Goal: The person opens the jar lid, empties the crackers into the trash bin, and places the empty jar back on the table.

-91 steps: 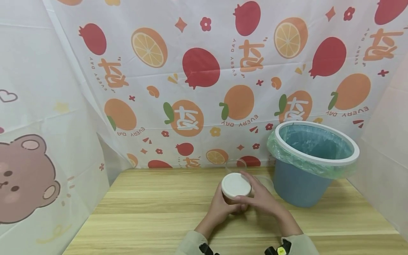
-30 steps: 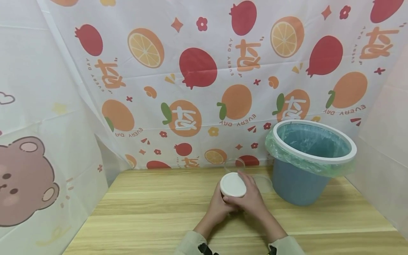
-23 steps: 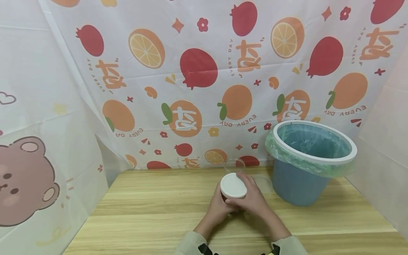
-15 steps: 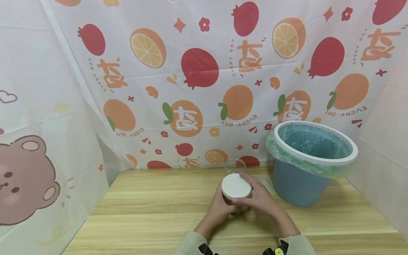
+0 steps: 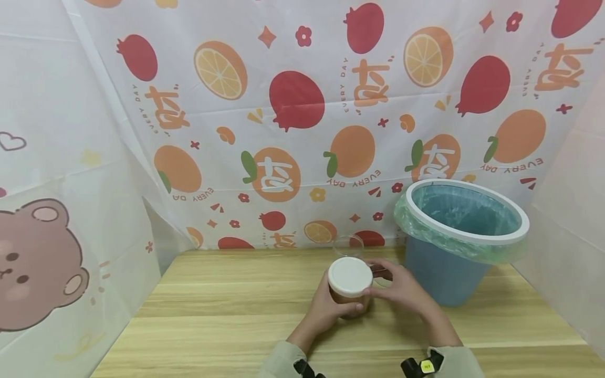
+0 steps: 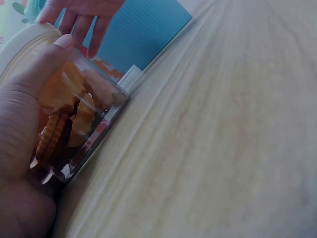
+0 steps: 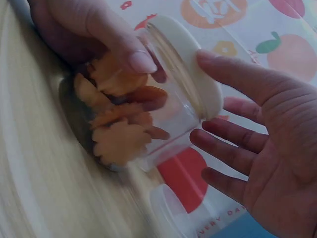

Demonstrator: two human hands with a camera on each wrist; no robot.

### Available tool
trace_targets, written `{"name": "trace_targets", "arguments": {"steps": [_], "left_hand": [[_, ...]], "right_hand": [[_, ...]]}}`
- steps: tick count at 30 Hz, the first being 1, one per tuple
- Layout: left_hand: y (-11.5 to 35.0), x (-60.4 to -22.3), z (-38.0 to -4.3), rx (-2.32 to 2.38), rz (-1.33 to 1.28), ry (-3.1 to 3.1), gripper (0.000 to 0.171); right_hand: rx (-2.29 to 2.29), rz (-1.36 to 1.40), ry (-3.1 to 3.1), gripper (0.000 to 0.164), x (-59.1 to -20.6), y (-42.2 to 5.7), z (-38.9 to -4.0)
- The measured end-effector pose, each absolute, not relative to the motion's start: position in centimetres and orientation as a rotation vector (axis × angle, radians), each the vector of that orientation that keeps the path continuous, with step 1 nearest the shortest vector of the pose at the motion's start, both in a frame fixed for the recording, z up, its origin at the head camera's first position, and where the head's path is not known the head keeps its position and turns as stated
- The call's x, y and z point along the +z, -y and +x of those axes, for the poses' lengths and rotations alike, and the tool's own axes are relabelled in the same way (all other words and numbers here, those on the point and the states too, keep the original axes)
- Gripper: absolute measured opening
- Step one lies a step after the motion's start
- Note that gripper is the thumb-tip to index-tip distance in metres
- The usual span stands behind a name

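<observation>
A clear jar (image 6: 106, 111) with a white lid (image 5: 350, 275) stands on the wooden table. Inside it are scalloped brown cookies (image 7: 121, 141), some of them sandwich cookies with a dark filling. My left hand (image 5: 323, 307) grips the jar's side, the thumb lying across it just below the lid. On the lid's right side is my right hand (image 5: 406, 289); its thumb touches the rim in the right wrist view, while the other fingers (image 7: 225, 148) spread loosely away from it. The lid sits on the jar; the jar's far side is partly hidden.
A blue bin (image 5: 444, 273) with a green liner bag (image 5: 406, 218) and white rim stands at the right. Behind the jar is a clear round container (image 5: 348, 245). A fruit-print cloth (image 5: 302, 157) hangs along the table's back edge.
My right hand has loosened from around the lid and shifted right, its fingers spreading and uncovering the lid's top. My left hand stays around the jar.
</observation>
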State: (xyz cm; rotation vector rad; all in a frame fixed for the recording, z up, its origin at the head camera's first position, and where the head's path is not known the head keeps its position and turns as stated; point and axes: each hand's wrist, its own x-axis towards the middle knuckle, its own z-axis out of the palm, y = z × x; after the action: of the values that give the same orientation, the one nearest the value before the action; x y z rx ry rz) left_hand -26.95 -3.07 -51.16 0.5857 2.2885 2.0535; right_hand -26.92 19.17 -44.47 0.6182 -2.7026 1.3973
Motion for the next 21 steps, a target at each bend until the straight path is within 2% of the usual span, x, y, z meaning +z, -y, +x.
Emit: {"name": "trace_targets", "arguments": {"steps": [16, 21], "left_hand": [[3.1, -51.1, -27.0, 2.028, 0.592, -2.322, 0.105], [3.0, -51.2, -27.1, 2.018, 0.566, -2.346, 0.103]], "right_hand": [[1.38, 0.515, 2.714, 0.068, -44.4, -19.3, -27.1], [1.391, 0.535, 2.714, 0.079, -44.7, -18.4, -27.1]]}}
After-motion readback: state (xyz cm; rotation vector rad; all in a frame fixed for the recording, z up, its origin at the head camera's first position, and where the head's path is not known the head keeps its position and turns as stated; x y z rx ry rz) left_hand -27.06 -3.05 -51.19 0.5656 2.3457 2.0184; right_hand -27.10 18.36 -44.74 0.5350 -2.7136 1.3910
